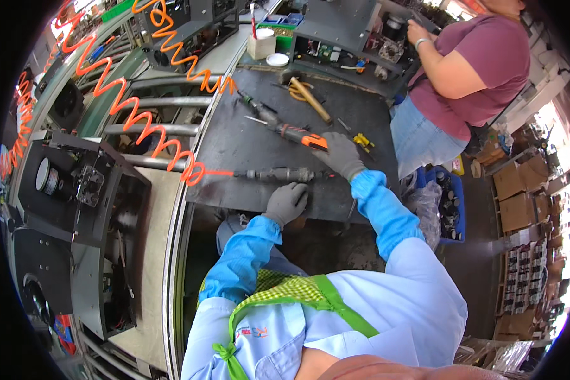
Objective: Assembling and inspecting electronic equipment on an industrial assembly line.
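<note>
Two gloved hands at a black mat (225,142), seen from above. The orange tool (303,136) lies aslant near the mat's middle, its thin tip toward the upper left. My right hand (342,155) is on its near end; the fingers meet the handle, but the palm side is hidden, so I cannot tell how firmly they close. My left hand (287,202) rests palm down at the mat's near edge, fingers loosely bent, just beside the black driver (278,174); I see nothing held, though its underside is hidden.

I judge the step in hand to be control of the orange tool. For this I would want the fingers wrapped well round the handle, thumb opposed, and the tip directed away from my left hand. The red hose (139,117) joins the black driver's left end, so I would leave it slack. A straight lift should best clear the hammer (311,101) beyond and the yellow tool (363,141) to the right.
</note>
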The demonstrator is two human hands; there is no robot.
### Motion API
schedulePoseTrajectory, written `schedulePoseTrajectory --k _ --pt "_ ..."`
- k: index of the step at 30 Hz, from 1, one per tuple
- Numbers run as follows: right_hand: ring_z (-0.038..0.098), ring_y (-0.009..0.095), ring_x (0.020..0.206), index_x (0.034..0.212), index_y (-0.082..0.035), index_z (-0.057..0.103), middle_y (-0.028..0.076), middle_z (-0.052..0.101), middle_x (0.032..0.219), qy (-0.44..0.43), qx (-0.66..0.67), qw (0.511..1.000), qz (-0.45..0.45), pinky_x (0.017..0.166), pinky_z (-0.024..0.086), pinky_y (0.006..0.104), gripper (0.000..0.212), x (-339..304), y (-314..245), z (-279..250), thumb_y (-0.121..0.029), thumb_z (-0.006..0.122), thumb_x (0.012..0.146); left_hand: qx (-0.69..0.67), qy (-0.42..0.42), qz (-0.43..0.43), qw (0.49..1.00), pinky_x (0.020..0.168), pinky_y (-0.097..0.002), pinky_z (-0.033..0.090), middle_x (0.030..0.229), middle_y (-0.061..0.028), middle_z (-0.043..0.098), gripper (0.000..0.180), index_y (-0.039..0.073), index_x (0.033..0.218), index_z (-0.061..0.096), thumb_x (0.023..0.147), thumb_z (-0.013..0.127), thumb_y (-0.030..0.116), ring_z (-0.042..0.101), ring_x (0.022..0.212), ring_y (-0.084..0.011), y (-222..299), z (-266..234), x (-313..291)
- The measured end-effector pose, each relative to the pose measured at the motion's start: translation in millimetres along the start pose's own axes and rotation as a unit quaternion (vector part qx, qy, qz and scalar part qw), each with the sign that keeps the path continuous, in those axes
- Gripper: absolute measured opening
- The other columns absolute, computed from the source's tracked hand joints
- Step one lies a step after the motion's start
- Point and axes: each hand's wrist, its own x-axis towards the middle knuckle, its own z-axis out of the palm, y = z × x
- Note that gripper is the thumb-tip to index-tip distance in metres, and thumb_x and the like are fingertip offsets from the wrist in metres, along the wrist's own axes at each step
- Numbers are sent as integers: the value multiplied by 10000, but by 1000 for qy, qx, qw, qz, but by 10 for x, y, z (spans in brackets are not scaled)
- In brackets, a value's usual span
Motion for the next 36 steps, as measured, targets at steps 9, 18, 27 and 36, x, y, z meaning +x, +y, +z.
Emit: schedulePoseTrajectory --k 9,18,27,36 --pt "642 380 932 1074 -85 564 185 653 1017 44 -86 961 261 798 512 480 513 -660 1548 -236 -531 649 837 30 -8 -15 999 724 -486 503 922 -123 632 200 121 1019 639 860 611 240 625 834 -361 43 -12 -56" --pt "607 401 1057 1230 -99 551 189 614 1168 16 -22 958 285 886 490 486 560 -539 1993 75 -521 622 868 30 -16 -14 999 722 -474 521 944 -132 652 233 98 1041 649 865 612 245 642 816 -366 84 -7 -13" --pt "498 358 1220 1283 -159 563 142 471 1368 77 -86 984 134 995 378 529 566 -485 1346 24 -509 623 843 32 -37 -29 998 734 -472 520 951 -132 651 245 102 1059 649 870 611 253 642 840 -361 51 -21 14" --pt "351 340 1340 1145 -46 656 120 418 1441 154 -131 970 139 1080 244 577 512 -280 1337 642 -442 663 820 33 -3 -13 999 725 -476 518 939 -130 651 229 105 1041 648 862 615 245 638 823 -365 91 4 -25"
